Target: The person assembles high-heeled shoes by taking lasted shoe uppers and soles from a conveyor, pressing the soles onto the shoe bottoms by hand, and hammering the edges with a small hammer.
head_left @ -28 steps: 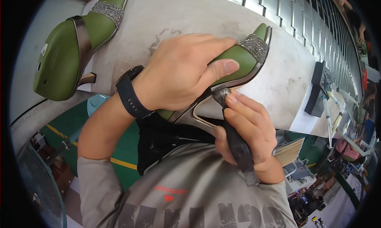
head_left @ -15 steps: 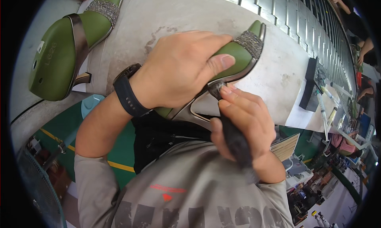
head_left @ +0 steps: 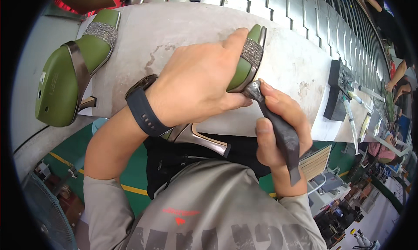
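Observation:
A high-heeled sandal on a green last [head_left: 241, 76] lies over the near part of the pale bench. It has a glittery toe strap and a metallic heel. My left hand [head_left: 196, 82], wearing a dark watch, grips it from above, thumb along its near side; the hand hides the middle of the sandal. In my right hand [head_left: 289, 115] is a dark hand tool [head_left: 281, 130] with a shiny rounded head and a flat, tapering tail. Its head touches or nearly touches the sole edge near the toe strap; I cannot tell which.
Another sandal on a green last [head_left: 58, 91] lies at the left of the bench [head_left: 130, 41]. Beyond the bench runs a slatted metal conveyor [head_left: 270, 8]. At right are a black block [head_left: 337, 91] and several syringe-like tubes [head_left: 350, 115]. A fan [head_left: 45, 211] stands lower left.
The held sandal has turned, bringing its heel into fuller view. My left thumb has shifted from the top to the near side. The tool has moved slightly along the sole edge toward the toe.

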{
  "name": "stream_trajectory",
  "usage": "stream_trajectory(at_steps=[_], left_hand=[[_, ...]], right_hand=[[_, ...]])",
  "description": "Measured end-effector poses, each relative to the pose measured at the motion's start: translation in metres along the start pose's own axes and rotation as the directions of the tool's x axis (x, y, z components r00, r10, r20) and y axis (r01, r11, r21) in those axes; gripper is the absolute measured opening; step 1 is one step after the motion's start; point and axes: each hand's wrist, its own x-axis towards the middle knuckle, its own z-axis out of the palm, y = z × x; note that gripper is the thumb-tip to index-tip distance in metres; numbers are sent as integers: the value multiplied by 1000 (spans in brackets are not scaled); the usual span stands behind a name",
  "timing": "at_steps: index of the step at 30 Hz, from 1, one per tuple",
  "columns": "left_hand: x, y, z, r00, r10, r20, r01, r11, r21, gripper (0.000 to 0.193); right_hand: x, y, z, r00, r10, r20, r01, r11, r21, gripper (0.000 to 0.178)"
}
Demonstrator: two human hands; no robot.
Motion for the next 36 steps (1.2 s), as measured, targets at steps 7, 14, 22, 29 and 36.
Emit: stream_trajectory(at_steps=[7,14,22,29,36], left_hand=[[-2,-2,6,999,31,-35,-31,999,9,108],[1,1,4,999,38,-23,-38,999,17,109],[-4,21,-29,914,208,-348,-184,978,102,114],[-29,76,-48,886,266,-379,-362,909,-208,71],[-37,92,-8,804,301,-513,-410,905,-111,67]], right_hand=[[32,0,-23,960,270,72,-279,936,216,27],[97,29,-35,901,424,91,-431,853,294,22],[88,87,-30,842,540,17,-505,776,378,21],[45,-1,-43,899,436,-38,-389,835,389,21],[25,-102,-92,926,-267,267,184,936,299,50]])
